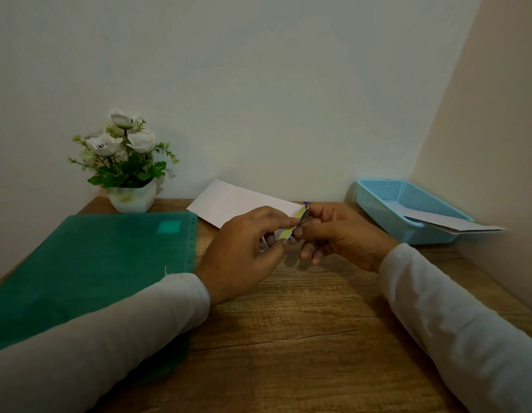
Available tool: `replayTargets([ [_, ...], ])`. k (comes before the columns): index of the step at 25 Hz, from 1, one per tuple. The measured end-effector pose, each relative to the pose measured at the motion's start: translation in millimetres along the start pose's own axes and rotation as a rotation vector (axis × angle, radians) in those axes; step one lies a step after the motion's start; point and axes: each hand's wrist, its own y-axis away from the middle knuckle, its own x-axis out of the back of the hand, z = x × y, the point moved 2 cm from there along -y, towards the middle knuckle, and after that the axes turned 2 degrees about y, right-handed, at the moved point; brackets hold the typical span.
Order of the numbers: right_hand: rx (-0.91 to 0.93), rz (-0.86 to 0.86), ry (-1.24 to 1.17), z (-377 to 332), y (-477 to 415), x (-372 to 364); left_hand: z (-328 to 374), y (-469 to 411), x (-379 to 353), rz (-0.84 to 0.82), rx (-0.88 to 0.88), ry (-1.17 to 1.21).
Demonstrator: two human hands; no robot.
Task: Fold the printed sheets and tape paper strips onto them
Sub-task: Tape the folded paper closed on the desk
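Fingers of left hand and right hand pinch yellow strip, apparently above sheet.

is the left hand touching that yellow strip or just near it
Touching. The head view shows the left hand pinching the yellow strip: its forefinger lies across the strip and its thumb meets the lower end, with no gap visible.

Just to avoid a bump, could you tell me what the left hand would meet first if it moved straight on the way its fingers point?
The right hand: its fingers sit just beyond the small yellow-green paper strip that the left hand pinches, though depth is unclear.
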Motion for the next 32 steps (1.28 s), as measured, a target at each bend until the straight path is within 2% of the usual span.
replayTargets([
  [11,-0.018,0.056,0.121,2.9,-3.6,-6.7,0.2,0.2,-1.6,-0.031,-0.019,-0.032],
  [19,-0.002,0.005,0.071,0.3,-0.5,-1.6,-1.5,-0.2,0.7,-0.004,-0.007,-0.021],
  [32,-0.015,0.041,0.091,6.4,-4.2,-8.3,5.7,1.1,-2.7,-0.032,-0.041,-0.022],
])
